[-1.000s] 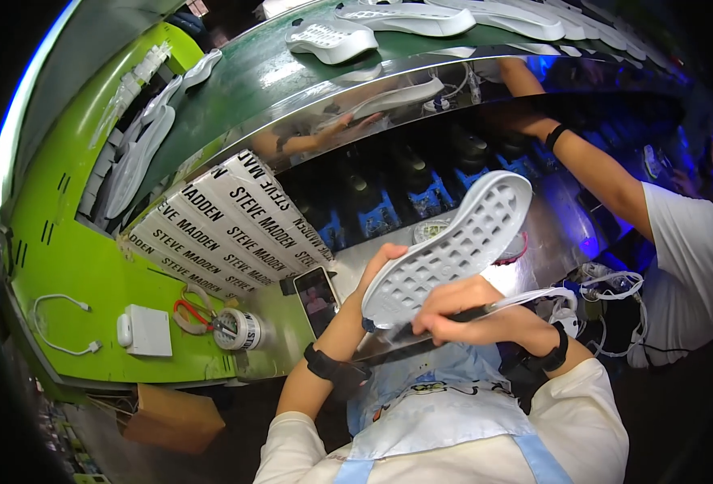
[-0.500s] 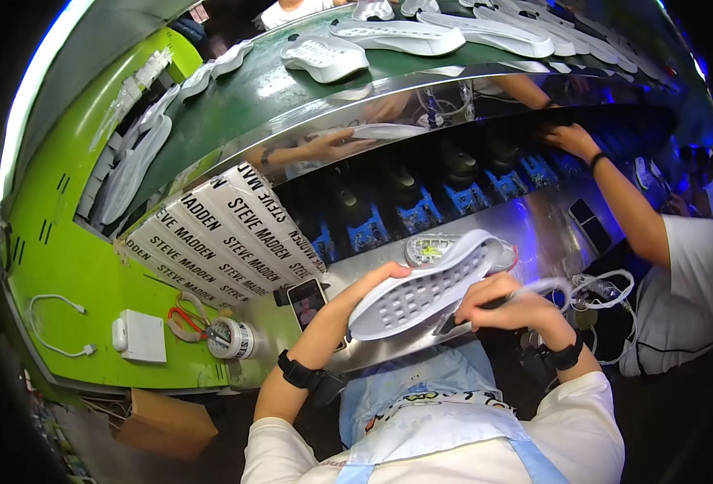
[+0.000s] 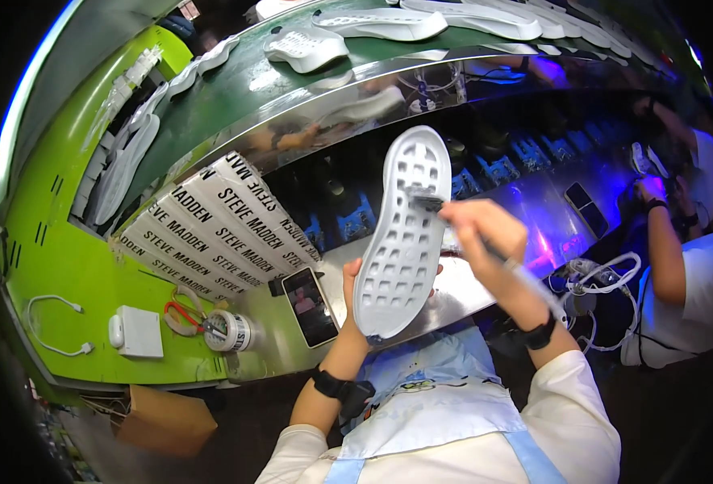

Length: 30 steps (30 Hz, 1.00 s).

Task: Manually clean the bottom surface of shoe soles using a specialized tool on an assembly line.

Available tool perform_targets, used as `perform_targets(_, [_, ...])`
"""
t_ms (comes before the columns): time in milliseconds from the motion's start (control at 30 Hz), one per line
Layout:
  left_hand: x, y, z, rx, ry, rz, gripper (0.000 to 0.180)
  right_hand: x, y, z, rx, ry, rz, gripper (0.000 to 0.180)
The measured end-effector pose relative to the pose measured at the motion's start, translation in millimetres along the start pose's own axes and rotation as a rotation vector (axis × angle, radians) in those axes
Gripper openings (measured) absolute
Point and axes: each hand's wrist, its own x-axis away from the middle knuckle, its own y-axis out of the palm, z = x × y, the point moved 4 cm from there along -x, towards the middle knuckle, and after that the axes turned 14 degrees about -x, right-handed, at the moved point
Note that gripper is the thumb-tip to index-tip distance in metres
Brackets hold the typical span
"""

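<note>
My left hand [image 3: 352, 292] is closed around the lower part of a white shoe sole [image 3: 401, 256], thumb on its left edge and fingertips showing at its right. The sole stands nearly upright, its inner side with a grid of square recesses toward me. A dark tab sits at its lower end. My right hand [image 3: 489, 234] grips a brush [image 3: 427, 200] with a dark head, which lies against the recesses in the upper part of the sole. A pale tube or handle runs back from this hand, blurred, toward the white hoses.
A green conveyor [image 3: 235, 89] carrying several white soles runs along the back. On the left are a printed carton [image 3: 219, 226], a phone [image 3: 310, 306], red-handled scissors [image 3: 181, 315], a round tub [image 3: 227, 332] and a white case [image 3: 139, 331]. A co-worker's arm [image 3: 665, 250] and white hoses [image 3: 615, 282] are at right.
The sole has been raised and turned from slanting to nearly upright. My right hand has moved up, bringing the brush onto the recesses. The co-worker's arm has drawn back to the right.
</note>
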Motion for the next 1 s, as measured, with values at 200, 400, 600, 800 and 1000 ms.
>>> perform_targets(200, [-14.2,8.0,31.2,-0.107,0.237,-0.108,0.095,67.6,49.4,-33.8,-0.216,-0.012,-0.289,0.012])
perform_targets(400, [-18.6,7.8,48.5,-0.116,0.175,-0.292,0.107,73.4,49.2,-10.3,-0.74,0.807,-0.528,0.017])
perform_targets(600, [1.1,26.7,97.9,-0.404,0.268,-0.19,0.114,53.3,-0.1,-0.2,-1.007,0.734,0.105,0.035])
perform_targets(800, [4.8,36.5,249.7,0.066,0.72,-0.068,0.049,52.6,-15.5,5.3,-0.903,0.591,0.241,0.037])
perform_targets(1000, [-57.6,89.6,292.3,-1.232,0.606,0.634,0.041,54.6,-1.4,15.2,-0.891,0.658,0.252,0.017])
